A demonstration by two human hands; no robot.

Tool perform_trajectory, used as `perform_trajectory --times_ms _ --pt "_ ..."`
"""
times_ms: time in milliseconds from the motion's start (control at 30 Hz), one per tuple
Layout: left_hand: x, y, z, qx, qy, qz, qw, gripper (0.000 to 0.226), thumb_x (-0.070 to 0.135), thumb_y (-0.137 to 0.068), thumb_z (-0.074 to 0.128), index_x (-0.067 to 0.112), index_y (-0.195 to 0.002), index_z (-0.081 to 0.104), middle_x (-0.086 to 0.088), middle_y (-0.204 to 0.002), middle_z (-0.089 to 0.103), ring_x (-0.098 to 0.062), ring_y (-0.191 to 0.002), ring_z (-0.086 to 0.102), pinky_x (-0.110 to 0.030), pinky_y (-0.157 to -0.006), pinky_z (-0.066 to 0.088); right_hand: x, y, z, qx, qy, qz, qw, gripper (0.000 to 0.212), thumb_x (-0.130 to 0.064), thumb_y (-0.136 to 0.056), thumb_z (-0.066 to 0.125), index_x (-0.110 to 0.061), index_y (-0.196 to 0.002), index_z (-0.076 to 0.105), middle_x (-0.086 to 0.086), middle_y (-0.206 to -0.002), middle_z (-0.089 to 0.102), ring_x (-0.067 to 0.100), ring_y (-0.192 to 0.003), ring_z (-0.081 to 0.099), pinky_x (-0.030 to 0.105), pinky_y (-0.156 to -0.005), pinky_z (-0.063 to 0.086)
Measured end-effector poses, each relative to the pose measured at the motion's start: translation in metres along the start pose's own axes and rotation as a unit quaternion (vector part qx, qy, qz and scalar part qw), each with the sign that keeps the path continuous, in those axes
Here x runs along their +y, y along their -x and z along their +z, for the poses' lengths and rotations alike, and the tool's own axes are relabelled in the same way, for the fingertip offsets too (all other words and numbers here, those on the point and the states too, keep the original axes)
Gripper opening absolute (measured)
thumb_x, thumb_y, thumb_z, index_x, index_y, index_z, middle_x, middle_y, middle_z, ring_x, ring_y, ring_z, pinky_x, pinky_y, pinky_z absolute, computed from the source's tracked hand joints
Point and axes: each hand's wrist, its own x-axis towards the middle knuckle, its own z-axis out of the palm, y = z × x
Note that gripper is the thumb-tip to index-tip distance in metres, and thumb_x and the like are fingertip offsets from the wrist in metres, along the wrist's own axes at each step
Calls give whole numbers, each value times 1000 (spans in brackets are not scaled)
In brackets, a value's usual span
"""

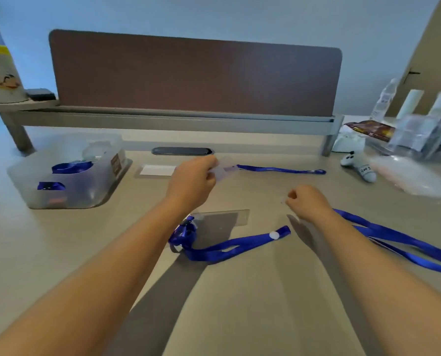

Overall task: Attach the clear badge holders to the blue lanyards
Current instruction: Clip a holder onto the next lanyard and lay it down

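Left hand fingers pinched a clear, soft plastic badge holder, blurred, held above the surface. Holder's right edge met the clip end of a flat blue lanyard whose long axis ran left-right toward the far right. Right hand fingers were curled tight together; whether they pinched something small, could not tell. Nearer, a second clear rectangular holder lay flat, long axis left-right, its left end at the bunched clip of a second lanyard, ribbon trailing right with a white round button. A third lanyard ran out under the right forearm, toward lower right. Translucent plastic bin at left held more blue ribbon. Brown felt-like divider panel stood behind.
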Motion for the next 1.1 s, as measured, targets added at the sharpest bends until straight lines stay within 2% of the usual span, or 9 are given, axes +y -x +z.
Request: perform_trajectory --times_ms 133,267,467,600,733,800,900,1000,1100 --pt "7 -3 21 -15 13 25 999 37 4 -91 44 14 -125 53 -12 -122 62 -28 -107 57 -35 -89 47 23 -8 21 24 37 54 998 25 -19 -89 51 0 -102 60 9 -90 50 22 -79 51 28 -60 40" --pt "9 -3 36 -38 8 16 999 38 5 -92 43 16 -127 51 -9 -128 58 -24 -112 56 -33 -94 45 23 -10 26 35 81 7 996 26 -16 -91 49 -2 -105 66 12 -109 62 25 -96 60 33 -83 51" --pt "15 -7 36 -41 18 4 999 32 9 -93 42 12 -123 55 -10 -124 61 -23 -106 57 -24 -83 42 19 -6 21 -43 33 5 999 24 -16 -87 57 1 -101 67 17 -105 68 28 -100 64 33 -84 50" --pt "19 -4 34 -38 51 -11 998 27 15 -95 42 8 -114 60 -13 -112 65 -15 -86 51 -25 -76 41 19 -6 22 -62 18 21 998 19 -16 -87 57 -3 -73 59 15 -77 63 27 -84 63 30 -72 47" --pt "20 -5 28 -16 85 -39 996 25 12 -94 44 4 -111 61 -13 -102 64 -15 -84 47 -24 -74 39 14 -1 19 -48 -56 12 997 17 -6 -87 53 -8 -71 55 22 -106 68 26 -91 65 34 -80 51" --pt "20 -7 25 1 111 -57 992 24 11 -93 46 4 -109 61 -6 -93 57 -15 -85 46 -21 -67 39 7 0 11 -23 -126 -16 992 18 -5 -90 48 -12 -74 49 21 -101 64 19 -76 57 30 -72 50" --pt "19 -10 21 24 162 -92 982 18 9 -90 50 3 -103 61 0 -91 51 -15 -85 46 -14 -59 35 -11 3 -5 -15 -215 -72 974 16 -4 -93 43 -7 -100 57 9 -91 59 11 -59 50 19 -56 42" --pt "16 -12 19 27 216 -120 969 7 6 -87 53 10 -91 57 -1 -93 54 -19 -89 51 -26 -69 47 -31 6 -17 -9 -256 -108 961 25 -5 -94 40 0 -111 59 1 -76 59 9 -52 45 17 -52 38" --pt "17 -12 13 22 261 -140 955 20 7 -87 52 21 -74 52 -2 -89 58 -23 -91 55 -43 -83 51 -48 12 -23 -28 -304 -122 945 26 -10 -95 42 3 -110 60 -2 -66 57 10 -50 46 17 -49 39"
